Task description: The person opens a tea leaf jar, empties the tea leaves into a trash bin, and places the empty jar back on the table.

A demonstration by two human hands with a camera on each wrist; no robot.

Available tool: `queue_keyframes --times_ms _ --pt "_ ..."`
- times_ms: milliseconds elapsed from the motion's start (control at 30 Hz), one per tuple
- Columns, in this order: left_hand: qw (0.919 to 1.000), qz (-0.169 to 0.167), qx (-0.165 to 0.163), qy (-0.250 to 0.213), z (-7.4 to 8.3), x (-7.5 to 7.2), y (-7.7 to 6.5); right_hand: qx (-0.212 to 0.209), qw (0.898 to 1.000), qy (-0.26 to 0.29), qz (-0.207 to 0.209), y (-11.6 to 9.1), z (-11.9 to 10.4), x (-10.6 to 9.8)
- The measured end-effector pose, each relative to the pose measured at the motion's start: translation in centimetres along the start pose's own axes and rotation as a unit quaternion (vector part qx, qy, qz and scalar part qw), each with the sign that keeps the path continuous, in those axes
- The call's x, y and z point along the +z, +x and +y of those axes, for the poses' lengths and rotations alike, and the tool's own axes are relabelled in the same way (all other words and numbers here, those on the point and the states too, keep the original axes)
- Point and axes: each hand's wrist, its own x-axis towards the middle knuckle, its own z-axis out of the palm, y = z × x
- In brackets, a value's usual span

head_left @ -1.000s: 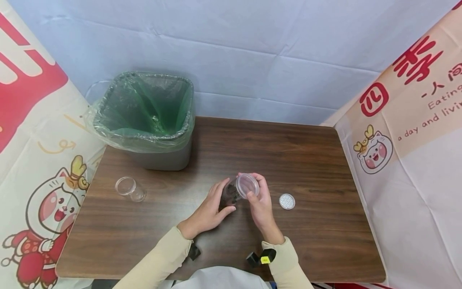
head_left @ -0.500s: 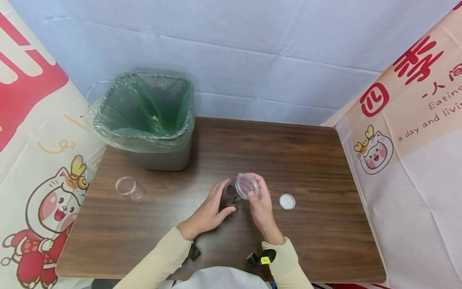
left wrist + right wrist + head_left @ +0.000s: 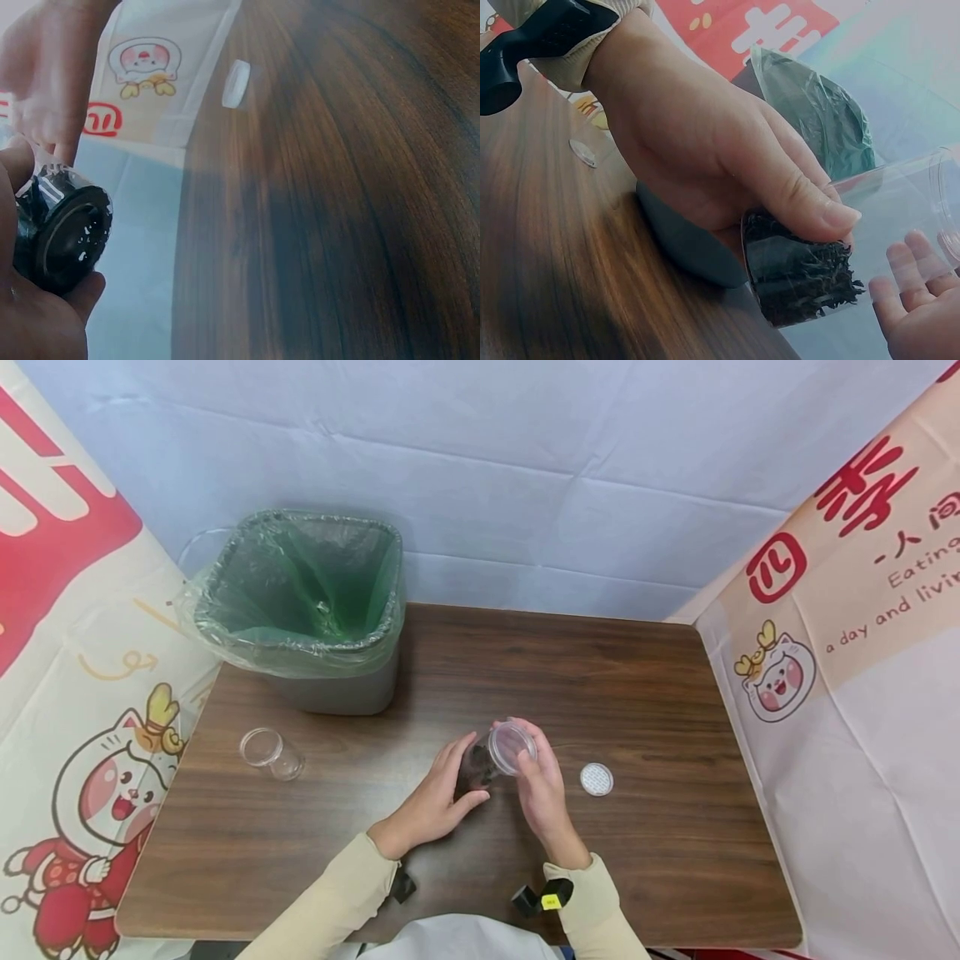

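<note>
Both hands hold one clear, lidless jar (image 3: 478,762), tilted with its round mouth up and to the right. Dark shredded dry leaves (image 3: 802,274) lie in its bottom end. My left hand (image 3: 429,797) grips that lower end, thumb on one side and fingers on the other. Around the mouth end curls my right hand (image 3: 545,787), its thumb at the rim. The left wrist view shows the jar's base (image 3: 73,240) facing the camera. Right of the hands, a small round whitish lid (image 3: 597,779) lies on the table.
A second clear jar (image 3: 287,766) stands at the table's left. Behind it is a grey bin (image 3: 337,692) with a green plastic liner (image 3: 300,647) folded over its rim. Printed cloth walls border the brown wooden table (image 3: 660,860) at the back and sides.
The jar has turned slightly in the hands, and the dark leaves inside have shifted. My right thumb has moved slightly at the rim. The lid, second jar and bin stay put.
</note>
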Motion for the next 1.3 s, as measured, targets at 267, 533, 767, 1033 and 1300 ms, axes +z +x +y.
queue_keyframes --times_ms 267,533,767,1033,1300 --pt "1.0 0.005 -0.006 0.005 -0.08 0.1 -0.06 -0.009 1.0 0.012 0.013 -0.17 0.5 0.07" --pt "0.9999 -0.004 -0.011 -0.001 0.05 0.0 -0.04 -0.012 1.0 0.013 0.015 -0.14 0.49 0.02" --pt "1.0 -0.002 -0.005 0.0 0.09 0.08 0.0 -0.006 1.0 0.003 0.015 -0.07 0.17 0.0" --pt "1.0 -0.001 -0.004 0.0 0.05 0.14 -0.02 -0.002 1.0 -0.014 0.016 -0.02 -0.03 0.02" --pt "1.0 -0.004 -0.006 0.002 -0.07 0.15 0.0 0.003 1.0 -0.02 0.021 -0.06 0.11 -0.1"
